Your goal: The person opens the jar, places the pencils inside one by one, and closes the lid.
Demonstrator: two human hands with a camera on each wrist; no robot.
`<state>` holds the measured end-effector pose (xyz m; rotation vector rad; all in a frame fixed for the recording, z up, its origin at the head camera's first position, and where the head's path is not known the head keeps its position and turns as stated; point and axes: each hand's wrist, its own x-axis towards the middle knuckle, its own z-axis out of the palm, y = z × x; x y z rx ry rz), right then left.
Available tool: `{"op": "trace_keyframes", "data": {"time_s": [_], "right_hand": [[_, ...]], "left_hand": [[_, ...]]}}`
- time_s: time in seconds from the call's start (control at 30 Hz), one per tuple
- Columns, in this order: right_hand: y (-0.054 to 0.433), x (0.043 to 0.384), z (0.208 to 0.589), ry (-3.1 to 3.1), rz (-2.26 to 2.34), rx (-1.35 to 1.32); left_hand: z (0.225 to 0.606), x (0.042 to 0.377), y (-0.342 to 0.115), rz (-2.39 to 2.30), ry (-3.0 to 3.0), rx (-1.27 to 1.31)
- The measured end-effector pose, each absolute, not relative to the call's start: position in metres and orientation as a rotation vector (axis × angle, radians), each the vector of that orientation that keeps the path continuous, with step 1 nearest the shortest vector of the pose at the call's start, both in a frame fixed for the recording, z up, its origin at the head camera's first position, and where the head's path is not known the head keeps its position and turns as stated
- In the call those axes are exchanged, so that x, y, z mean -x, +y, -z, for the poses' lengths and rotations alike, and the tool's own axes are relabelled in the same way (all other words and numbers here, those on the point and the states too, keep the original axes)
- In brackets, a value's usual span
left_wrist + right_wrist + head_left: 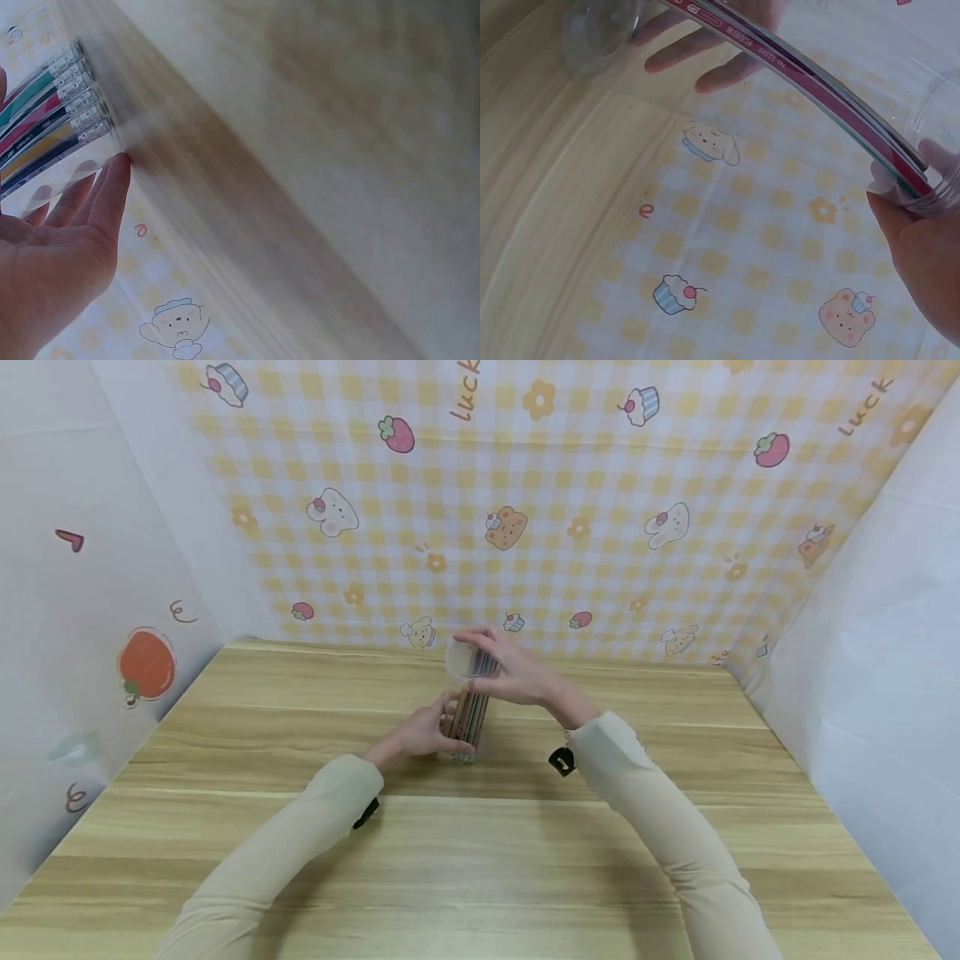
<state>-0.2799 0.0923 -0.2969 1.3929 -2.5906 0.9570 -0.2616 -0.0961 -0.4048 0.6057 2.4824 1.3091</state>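
Observation:
A clear plastic cylinder (459, 662) stands tilted near the back of the table, with several coloured pencils (472, 717) inside it. My left hand (426, 730) holds its lower part, thumb in front and fingers around the far side. At the top, my right hand (519, 672) grips the upper end between thumb and fingers. In the left wrist view the pencils (46, 124) show silvery ends close to the cylinder's base. Seen through the clear wall in the right wrist view are the left fingers (731, 71), while the right hand (930, 251) wraps the rim end.
The wooden table (480, 868) runs back to a yellow checked cloth (577, 485) with cartoon prints. White sheets hang on the left (45, 627) and right (885, 635). Dark wrist mounts (562, 762) sit at the pale sleeves.

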Motion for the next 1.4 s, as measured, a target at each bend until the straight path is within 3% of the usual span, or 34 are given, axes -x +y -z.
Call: {"op": "trace_keyframes", "data": {"time_s": [0.43,0.7,0.9,1.4], "right_hand": [[0.083,0.263,0.301,-2.568,-0.463,-1.154],[0.091,0.273,0.301,-2.513,-0.899,-1.365],[0.092,0.279,0.302,-2.53,-1.125,-1.331],[0.069,0.262,0.309,-2.557,-1.046,-0.825]], "left_hand": [[0.405,0.261,-0.095,-1.324,2.47,-0.609],[0.406,0.261,-0.097,-1.311,2.48,-0.611],[0.405,0.26,-0.096,-1.321,2.475,-0.587],[0.406,0.262,-0.096,-1.347,2.459,-0.646]]}}
